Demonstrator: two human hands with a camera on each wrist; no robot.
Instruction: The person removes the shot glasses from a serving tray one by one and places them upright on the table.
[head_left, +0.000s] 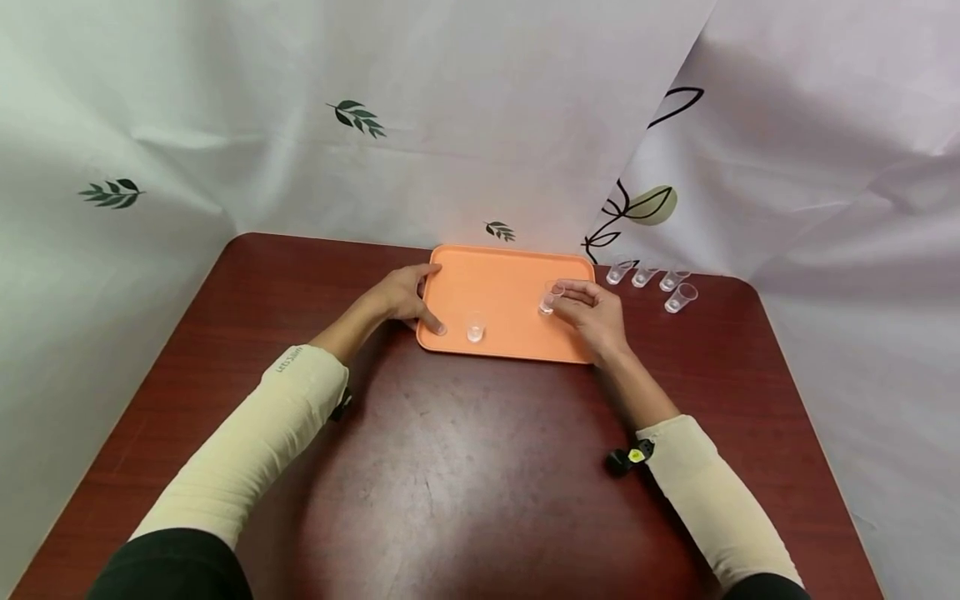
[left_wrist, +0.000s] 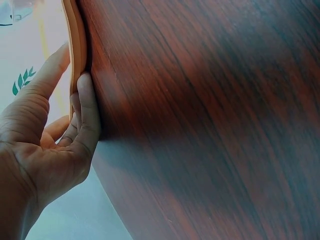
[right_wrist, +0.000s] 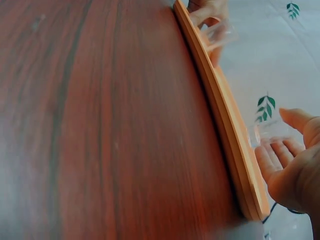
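An orange tray (head_left: 487,275) lies at the table's back edge. My left hand (head_left: 405,296) grips its left end, thumb over the rim; in the left wrist view, fingers of that hand (left_wrist: 55,145) reach against the tray's underside (left_wrist: 79,40). Over the tray's right part, my right hand (head_left: 596,317) has thumb and fingers about a small clear plastic cup (head_left: 547,302). From the right wrist, that cup (right_wrist: 267,132) appears between thumb and fingertips; its exact contact is hard to see. Another clear cup (head_left: 476,330) stands on the tray toward the left front.
Several clear cups (head_left: 681,297) stand on the dark red wooden table (head_left: 450,467), right of the tray near the back edge. White cloth (head_left: 420,167) with leaf prints hangs behind the table and along its sides.
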